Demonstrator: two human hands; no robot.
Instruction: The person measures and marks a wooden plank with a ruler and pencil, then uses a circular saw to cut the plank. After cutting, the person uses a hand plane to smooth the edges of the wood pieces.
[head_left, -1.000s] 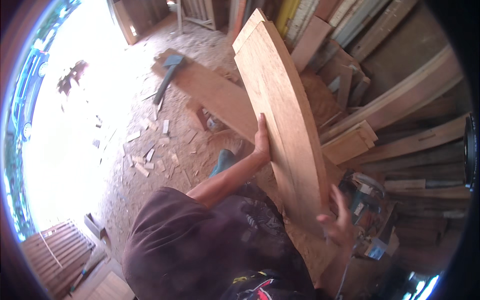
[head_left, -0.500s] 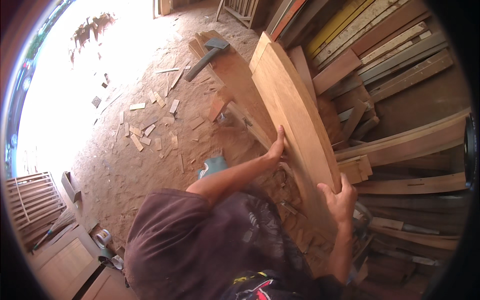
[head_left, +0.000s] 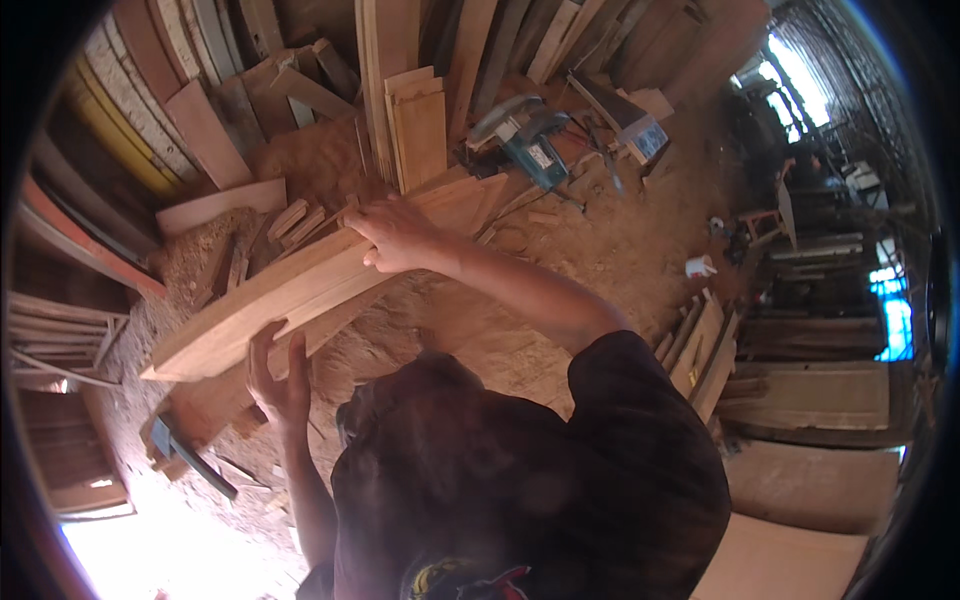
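A long, slightly curved wooden board [head_left: 285, 300] slants across the middle, its near-left end lower in the view. My right hand [head_left: 395, 235] grips its upper part, fingers over the far edge and thumb on the near face. By the board's lower edge is my left hand [head_left: 280, 378], fingers spread, its fingertips at or close to the wood; contact is hard to tell. Beneath the board lies another plank [head_left: 225, 400]. A hammer-like tool with a dark handle [head_left: 205, 468] rests near that plank's left end.
A teal power saw [head_left: 535, 150] sits on the sandy floor beyond the board's right end. Planks [head_left: 415, 125] lean upright at the back, with more timber [head_left: 130, 100] at the upper left. A white bucket [head_left: 700, 266] and stacked boards [head_left: 700, 350] stand to the right.
My view has swung to the right. My left hand's fingers have come off the board's face and spread near its lower edge; the right hand still grips the board.
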